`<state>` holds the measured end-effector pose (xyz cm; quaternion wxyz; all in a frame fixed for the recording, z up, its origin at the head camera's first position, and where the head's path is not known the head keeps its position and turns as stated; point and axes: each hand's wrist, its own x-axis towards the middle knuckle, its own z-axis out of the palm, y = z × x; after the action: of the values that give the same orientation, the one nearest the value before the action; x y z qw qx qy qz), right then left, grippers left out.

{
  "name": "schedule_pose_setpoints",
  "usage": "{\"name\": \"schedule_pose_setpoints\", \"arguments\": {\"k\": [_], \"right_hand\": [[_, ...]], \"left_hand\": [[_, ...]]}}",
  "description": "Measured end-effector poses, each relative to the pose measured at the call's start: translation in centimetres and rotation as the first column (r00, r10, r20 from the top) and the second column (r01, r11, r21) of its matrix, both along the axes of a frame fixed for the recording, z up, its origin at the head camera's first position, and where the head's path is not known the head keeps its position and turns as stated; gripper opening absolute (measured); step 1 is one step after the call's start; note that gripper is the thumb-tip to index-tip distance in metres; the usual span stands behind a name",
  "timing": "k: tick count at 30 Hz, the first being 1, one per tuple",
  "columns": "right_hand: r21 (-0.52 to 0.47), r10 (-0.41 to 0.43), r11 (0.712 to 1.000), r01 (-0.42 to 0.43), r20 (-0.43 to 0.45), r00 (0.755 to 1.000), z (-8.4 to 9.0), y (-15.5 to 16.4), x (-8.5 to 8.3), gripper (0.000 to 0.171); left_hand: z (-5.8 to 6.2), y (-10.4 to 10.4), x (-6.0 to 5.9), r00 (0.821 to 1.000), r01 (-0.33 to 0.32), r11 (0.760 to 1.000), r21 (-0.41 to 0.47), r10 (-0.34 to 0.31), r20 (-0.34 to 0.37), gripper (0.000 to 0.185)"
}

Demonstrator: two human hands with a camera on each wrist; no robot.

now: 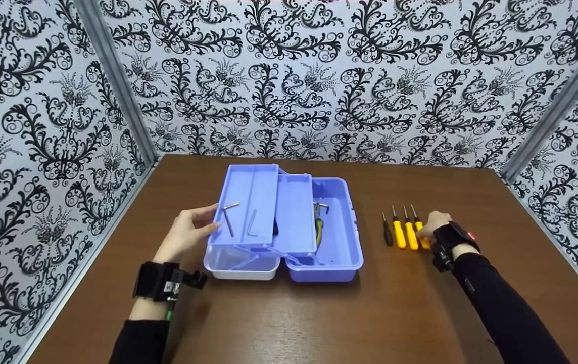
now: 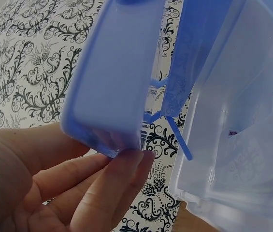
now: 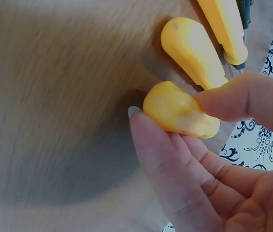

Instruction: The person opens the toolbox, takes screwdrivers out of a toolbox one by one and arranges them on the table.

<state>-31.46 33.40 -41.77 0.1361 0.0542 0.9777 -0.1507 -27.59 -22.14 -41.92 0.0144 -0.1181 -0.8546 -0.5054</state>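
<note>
A blue toolbox [image 1: 329, 275] with fold-out trays stands spread on the table. My left hand [image 1: 190, 230] grips the outer edge of its upper left tray [image 2: 112, 72], thumb and fingers on either side of the wall. Two hex keys lie in that tray, one dark [image 1: 228, 222] and one silver [image 1: 252, 223]. To the right of the box, my right hand [image 1: 435, 225] pinches the yellow handle of a screwdriver [image 3: 179, 108], the rightmost in a row. Beside it lie two more yellow-handled screwdrivers [image 1: 410, 235] and a black-handled one [image 1: 387, 232].
Pliers with yellow-green handles [image 1: 319, 230] and another small metal tool [image 1: 324, 206] lie in the deep right compartment. A translucent lid [image 1: 243, 273] sits under the left trays. Patterned walls [image 1: 319, 91] enclose the brown table [image 1: 289, 323] at the back and sides.
</note>
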Motion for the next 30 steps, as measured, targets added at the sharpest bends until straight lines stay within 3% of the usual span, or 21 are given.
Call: {"name": "schedule_pose_setpoints", "arguments": {"k": [7,14,26,30], "right_hand": [[-0.028,0.019,0.999,-0.018,0.009,1.000,-0.3,0.4,0.2,0.018],[-0.023,0.016,1.000,-0.016,-0.005,1.000,-0.9,0.6,-0.3,0.019],[0.014,0.041,0.999,-0.041,-0.014,0.999,-1.0,1.5,-1.0,0.018],[0.030,0.036,0.999,-0.035,-0.060,0.998,-0.4,1.7,-1.2,0.018]], "left_hand": [[0.0,0.1,-0.1,1.000,-0.004,1.000,-0.005,0.004,0.008,0.050],[0.1,0.0,0.0,0.999,0.005,1.000,-0.017,-0.005,-0.049,0.052],[0.0,0.0,0.0,1.000,0.001,1.000,-0.009,-0.001,-0.023,0.050],[0.2,0.0,0.1,1.000,0.001,1.000,-0.003,-0.001,-0.006,0.049]]}}
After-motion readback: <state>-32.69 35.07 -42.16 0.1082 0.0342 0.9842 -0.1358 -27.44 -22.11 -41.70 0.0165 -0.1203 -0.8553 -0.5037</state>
